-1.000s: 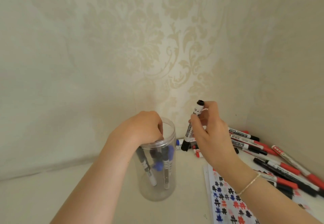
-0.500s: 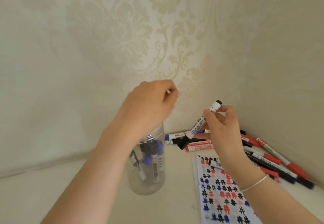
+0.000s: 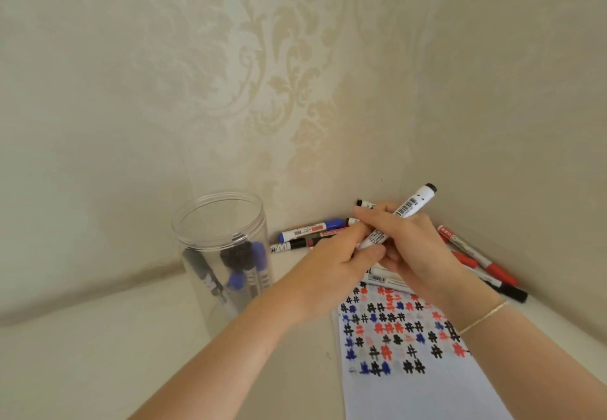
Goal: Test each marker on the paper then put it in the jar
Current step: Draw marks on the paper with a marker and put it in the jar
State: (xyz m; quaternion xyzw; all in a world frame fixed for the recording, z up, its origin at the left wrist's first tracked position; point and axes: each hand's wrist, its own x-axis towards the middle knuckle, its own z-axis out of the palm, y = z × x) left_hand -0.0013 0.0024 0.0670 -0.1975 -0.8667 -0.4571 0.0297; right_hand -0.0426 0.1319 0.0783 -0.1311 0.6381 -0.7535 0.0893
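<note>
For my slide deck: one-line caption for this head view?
Both hands grip a black-capped marker above the marked paper, beside the clear jar.

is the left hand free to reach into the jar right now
Probably not yet. The left hand is pinching the lower end of the marker that the right hand grips. The jar stands open-topped beside that forearm, nothing covering its mouth.

The held marker (image 3: 399,214) carries a barcode, its small print too blurred to read; rows of "#"-like marks in black, red and blue cover the paper (image 3: 391,327) near the table's far right corner
</note>
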